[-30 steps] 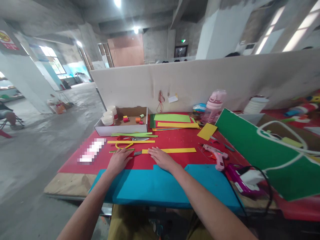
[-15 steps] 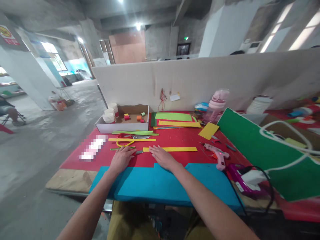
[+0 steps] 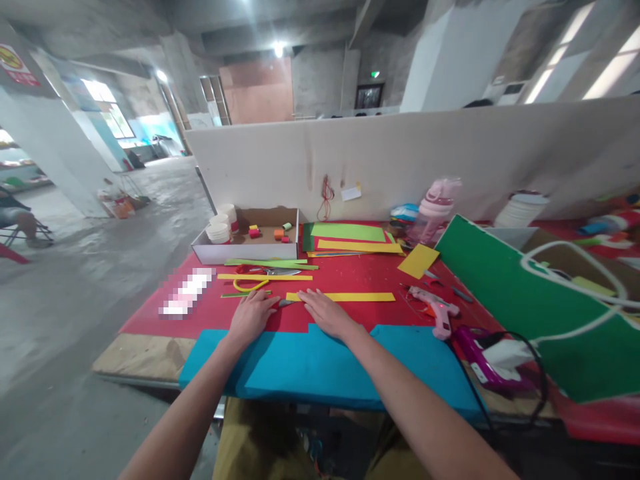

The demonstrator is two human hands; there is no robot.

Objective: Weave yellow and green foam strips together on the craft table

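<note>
A yellow paper strip lies flat across the red table cover. My right hand rests on its left part, fingers stretched out and pressing it down. Close to the strip's left end, my left hand is closed low over the table. From its fingertips a thin grey pointed blade sticks out towards the strip; its handle is hidden under the hand. Just beyond the left hand are a yellow curved handle, a narrow green strip, another yellow strip and scissors.
A white-sided box with cups and small paper rolls stands back left. Coloured sheets are stacked behind. To the right lie a yellow card, a pink glue gun and a green board. Blue cloth covers the front edge.
My left hand has shifted slightly right, closer to my right hand, and the grey blade moved with it towards the strip's left end. My right hand stays on the strip.
</note>
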